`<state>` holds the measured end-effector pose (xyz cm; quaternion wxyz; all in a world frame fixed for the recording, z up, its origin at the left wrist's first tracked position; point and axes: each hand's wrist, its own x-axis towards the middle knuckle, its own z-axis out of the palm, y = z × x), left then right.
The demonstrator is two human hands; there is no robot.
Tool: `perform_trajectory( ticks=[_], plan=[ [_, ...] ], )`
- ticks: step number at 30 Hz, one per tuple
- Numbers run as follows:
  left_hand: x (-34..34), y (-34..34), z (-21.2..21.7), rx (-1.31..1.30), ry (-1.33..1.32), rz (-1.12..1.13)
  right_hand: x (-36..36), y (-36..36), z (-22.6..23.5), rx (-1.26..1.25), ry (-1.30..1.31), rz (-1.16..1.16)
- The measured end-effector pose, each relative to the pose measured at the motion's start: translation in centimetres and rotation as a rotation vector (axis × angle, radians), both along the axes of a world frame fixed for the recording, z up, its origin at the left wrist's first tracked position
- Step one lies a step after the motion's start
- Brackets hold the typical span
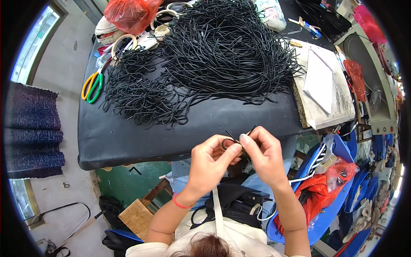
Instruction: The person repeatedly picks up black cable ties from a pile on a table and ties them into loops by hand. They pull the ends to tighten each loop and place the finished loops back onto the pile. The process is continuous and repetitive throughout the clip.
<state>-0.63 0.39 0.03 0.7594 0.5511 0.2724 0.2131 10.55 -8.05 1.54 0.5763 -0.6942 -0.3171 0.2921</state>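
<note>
A short length of black cord (229,140) is bent into a loop between my two hands, just past the front edge of the table. My left hand (210,162) pinches the loop between thumb and fingers. The cord's ends poke up beside my right hand (266,155), whose thumb and fingers are also closed on it. Where the strands cross is partly covered by my fingertips. Beyond my hands lies a big heap of long black cords (222,55). To its left is a smaller pile of looped black cords (145,96).
Scissors with yellow and green handles (93,87) lie at the left of the black-covered table (205,124). Tape rolls (124,45) and a red plastic bag (132,15) sit behind. White paper (319,81) rests on a board at right. A blue bin (319,222) holds red bags beside my right arm.
</note>
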Motion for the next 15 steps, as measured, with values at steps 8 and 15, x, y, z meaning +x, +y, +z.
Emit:
perform_trajectory(
  ticks=[8, 15],
  plan=[
    [-0.6, 1.4, -0.8, -0.255, -0.062, -0.023, 1.0, -0.2, -0.7, -0.076, 0.434, 0.069],
    [-0.5, 1.3, -0.2, -0.277, -0.1, 0.052, 0.8, -0.4, -1.0, -0.046, 0.467, 0.049]
  ],
)
